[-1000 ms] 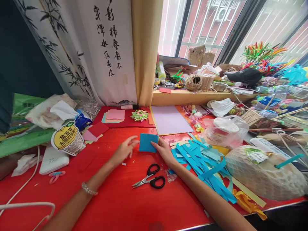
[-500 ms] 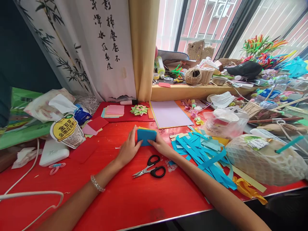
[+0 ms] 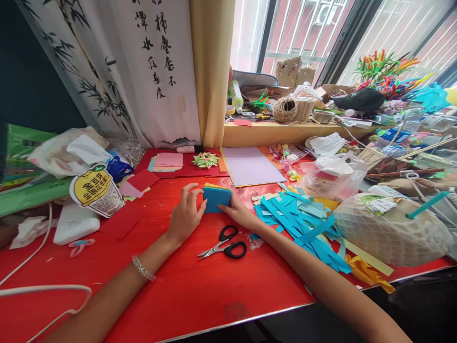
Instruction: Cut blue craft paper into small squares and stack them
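A small stack of square paper (image 3: 216, 200), blue in front with yellow edges showing at the top, stands upright above the red table. My right hand (image 3: 238, 209) grips its right side, thumb across the blue face and fingers hidden behind. At the left edge is my left hand (image 3: 186, 214), fingers bent and apart, its thumb tip right by the paper; contact there is hard to make out. Black-handled scissors (image 3: 223, 247) lie just below the stack, blades slightly parted and pointing left. A heap of cut blue paper strips (image 3: 303, 228) lies beyond my right forearm.
Lilac sheets (image 3: 250, 166), a folded paper flower (image 3: 205, 160) and pink paper squares (image 3: 167, 160) lie at the back. A white power bank (image 3: 76, 224) and cable sit left. On the right rest a net-wrapped bundle (image 3: 392, 233) and plastic bags (image 3: 335, 171).
My left hand came in from the left to the stack, put its thumb on the blue face, then loosened toward the edge. Yellow sheets now show. The view has tilted slightly.
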`<state>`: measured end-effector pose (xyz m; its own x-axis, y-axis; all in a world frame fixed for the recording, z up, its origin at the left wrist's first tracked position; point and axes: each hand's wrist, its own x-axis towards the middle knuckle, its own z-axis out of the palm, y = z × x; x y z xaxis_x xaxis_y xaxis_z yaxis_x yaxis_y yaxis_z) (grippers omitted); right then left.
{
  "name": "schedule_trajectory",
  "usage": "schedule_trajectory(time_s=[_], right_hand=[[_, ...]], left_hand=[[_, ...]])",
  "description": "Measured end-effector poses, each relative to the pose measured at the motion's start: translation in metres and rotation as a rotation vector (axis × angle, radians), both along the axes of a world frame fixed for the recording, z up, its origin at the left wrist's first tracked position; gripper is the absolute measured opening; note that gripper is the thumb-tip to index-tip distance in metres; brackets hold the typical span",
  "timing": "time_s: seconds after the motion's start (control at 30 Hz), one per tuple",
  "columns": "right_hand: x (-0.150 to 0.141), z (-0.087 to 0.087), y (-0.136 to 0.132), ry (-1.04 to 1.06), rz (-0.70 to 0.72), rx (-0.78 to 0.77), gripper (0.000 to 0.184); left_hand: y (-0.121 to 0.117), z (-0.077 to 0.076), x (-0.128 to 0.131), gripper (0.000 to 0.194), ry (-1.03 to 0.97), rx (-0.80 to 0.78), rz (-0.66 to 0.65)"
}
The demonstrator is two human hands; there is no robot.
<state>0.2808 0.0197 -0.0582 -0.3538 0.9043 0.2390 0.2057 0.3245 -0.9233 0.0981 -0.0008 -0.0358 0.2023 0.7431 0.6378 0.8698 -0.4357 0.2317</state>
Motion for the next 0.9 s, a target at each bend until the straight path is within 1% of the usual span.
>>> schedule_trajectory(time_s=[0.07, 0.17, 0.23, 0.33, 0.47, 0.53, 0.7, 0.9], right_hand=[[-0.0003, 0.0012, -0.0007, -0.002, 0.004, 0.004, 0.036], [-0.0005, 0.001, -0.0006, -0.009, 0.006, 0.018, 0.037], [-0.0006, -0.0001, -0.0003, -0.017, 0.012, 0.026, 0.038], [-0.0006, -0.0014, -0.0001, -0.019, 0.017, 0.057, 0.042], [-0.0002, -0.0007, -0.0011, -0.031, 0.013, 0.072, 0.044], [-0.0002, 0.0002, -0.0017, -0.038, 0.014, 0.066, 0.043], [-0.0005, 0.0011, -0.0019, -0.042, 0.013, 0.063, 0.04], [-0.0004, -0.0003, -0.0021, -0.049, 0.005, 0.05, 0.042]], left_hand=[[0.0002, -0.0005, 0.0, 0.026, -0.001, 0.009, -0.008], [-0.0002, 0.0006, 0.0007, 0.038, 0.047, 0.006, -0.011], [-0.0006, 0.0014, 0.001, 0.041, 0.072, 0.002, -0.003], [-0.0003, 0.0003, 0.0007, 0.033, 0.052, 0.001, -0.005], [0.0019, -0.0039, -0.0003, 0.022, 0.007, 0.006, -0.063], [0.0028, -0.0053, -0.0005, 0.023, 0.002, 0.007, -0.079], [0.003, -0.0047, -0.0001, 0.037, 0.051, 0.002, -0.069], [0.0033, -0.0065, -0.0005, 0.035, 0.057, 0.004, -0.068]])
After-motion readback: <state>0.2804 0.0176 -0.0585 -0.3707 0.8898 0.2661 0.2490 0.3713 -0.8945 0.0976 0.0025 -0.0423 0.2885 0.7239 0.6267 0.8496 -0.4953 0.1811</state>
